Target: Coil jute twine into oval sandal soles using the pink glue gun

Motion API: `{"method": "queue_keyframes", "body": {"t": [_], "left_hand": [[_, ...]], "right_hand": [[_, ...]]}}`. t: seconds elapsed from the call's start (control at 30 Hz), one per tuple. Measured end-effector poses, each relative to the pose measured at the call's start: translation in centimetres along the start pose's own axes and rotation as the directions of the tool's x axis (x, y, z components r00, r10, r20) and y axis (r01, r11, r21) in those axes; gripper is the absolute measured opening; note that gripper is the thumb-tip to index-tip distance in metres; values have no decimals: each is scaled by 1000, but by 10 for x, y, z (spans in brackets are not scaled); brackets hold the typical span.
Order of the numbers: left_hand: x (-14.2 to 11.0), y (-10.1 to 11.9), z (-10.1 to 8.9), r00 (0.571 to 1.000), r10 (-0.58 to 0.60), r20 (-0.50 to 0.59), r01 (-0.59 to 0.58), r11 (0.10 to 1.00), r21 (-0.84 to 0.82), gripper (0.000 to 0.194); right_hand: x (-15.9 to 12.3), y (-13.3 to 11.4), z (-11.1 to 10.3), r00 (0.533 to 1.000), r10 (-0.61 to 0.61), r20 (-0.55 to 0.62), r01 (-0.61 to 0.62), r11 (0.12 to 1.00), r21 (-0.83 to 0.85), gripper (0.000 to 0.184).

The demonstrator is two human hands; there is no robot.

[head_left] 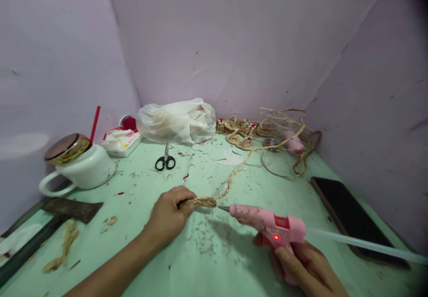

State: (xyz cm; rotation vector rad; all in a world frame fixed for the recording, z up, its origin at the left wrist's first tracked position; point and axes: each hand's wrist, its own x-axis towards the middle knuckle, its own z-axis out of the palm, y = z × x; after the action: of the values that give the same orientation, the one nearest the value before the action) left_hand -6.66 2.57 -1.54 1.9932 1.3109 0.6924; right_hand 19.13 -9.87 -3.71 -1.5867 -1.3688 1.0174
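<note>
Firstly, cord bundle (205, 202): flattened turns of straw-coloured cord, low over the green table (284, 194); centre of this list's clock, twelve toward the back wall (234, 43).
Left hand (170, 213): thumb and forefinger clamped on the bundle's nine o'clock end, presumably to stop the turns springing apart while the opposite end lies exposed.
Cord strand (230, 180): leaves the bundle toward one o'clock, then bends to the loose cord (300, 168) at two; its slack probably spares the grip any tugging.
Pink glue gun (264, 219): three to four o'clock, nozzle (224, 208) just beside the bundle's exposed end; contact cannot be told. Held nearly level, likely so the tip faces the cord squarely. Red lamp (276, 237) lit.
Right hand (310, 266): fingers wrapped around the gun's handle, one near the trigger; whether it is squeezed cannot be told.
Glue stick (364, 243): juts from the gun's rear, passing above the phone (351, 212), which lies flat at three.
Small scissors (166, 155): eleven o'clock, finger loops toward the person, seemingly for easy pick-up.
White mug (90, 167): between nine and ten, red stick (95, 125) upright-leaning within; apparently parked outside the work area.
Beaded cord pieces (240, 140): one o'clock, grouped by the back wall, perhaps for safekeeping.
</note>
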Motion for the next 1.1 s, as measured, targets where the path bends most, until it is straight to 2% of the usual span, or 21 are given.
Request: {"method": "queue_keyframes", "body": {"t": [0.17, 0.4, 0.7, 1.1], "left_hand": [[0, 2, 0, 1000, -9, 7, 10, 999, -50, 14], [-2, 2, 3, 998, 46, 41, -43, 997, -67, 16], [-5, 9, 6, 996, 65, 56, -61, 996, -67, 20], [-6, 5, 10, 995, 79, 59, -74, 994, -76, 22]], "right_hand": [[0, -3, 3, 999, -43, 17, 44, 999, -20, 43], [-7, -14, 15, 991, 15, -135, -14, 1000, 9, 41], [-8, -14, 16, 991, 0, -131, -6, 999, -48, 41], [-7, -18, 19, 991, -3, -136, -4, 998, -57, 47]]}}
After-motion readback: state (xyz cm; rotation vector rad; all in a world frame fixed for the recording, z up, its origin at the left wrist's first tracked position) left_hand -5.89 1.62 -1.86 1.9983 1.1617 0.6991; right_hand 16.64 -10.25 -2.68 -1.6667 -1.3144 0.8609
